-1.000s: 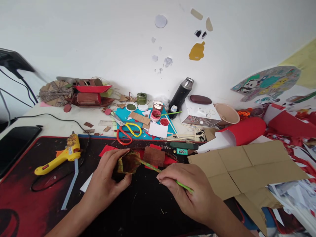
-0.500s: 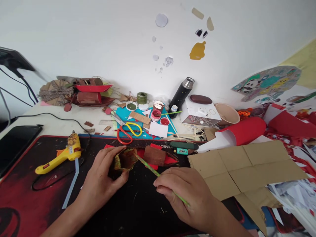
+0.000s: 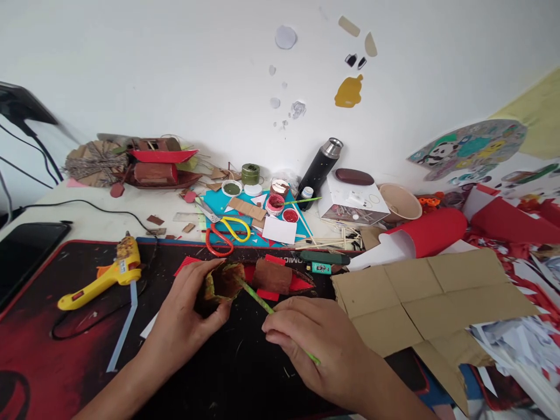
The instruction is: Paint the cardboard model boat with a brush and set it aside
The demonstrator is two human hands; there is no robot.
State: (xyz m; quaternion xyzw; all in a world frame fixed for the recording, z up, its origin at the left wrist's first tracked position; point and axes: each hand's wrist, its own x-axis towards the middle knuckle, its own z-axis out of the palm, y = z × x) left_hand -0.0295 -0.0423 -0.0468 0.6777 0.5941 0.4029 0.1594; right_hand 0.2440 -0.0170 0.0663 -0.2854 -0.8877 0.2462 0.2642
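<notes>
My left hand [image 3: 184,318] grips a small brown cardboard piece [image 3: 222,286] above the black mat [image 3: 65,350]; my right hand [image 3: 319,344] pinches a green brush [image 3: 258,300], its tip seemingly inside the piece.

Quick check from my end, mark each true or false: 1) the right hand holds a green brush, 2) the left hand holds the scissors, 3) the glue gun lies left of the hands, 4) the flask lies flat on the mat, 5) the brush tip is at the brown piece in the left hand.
1) True: the right hand grips the green brush.
2) False: the left hand holds a small brown piece; the scissors lie untouched beyond the mat.
3) True: the glue gun lies on the mat to the left.
4) False: the flask leans against the wall, off the mat.
5) True.
</notes>
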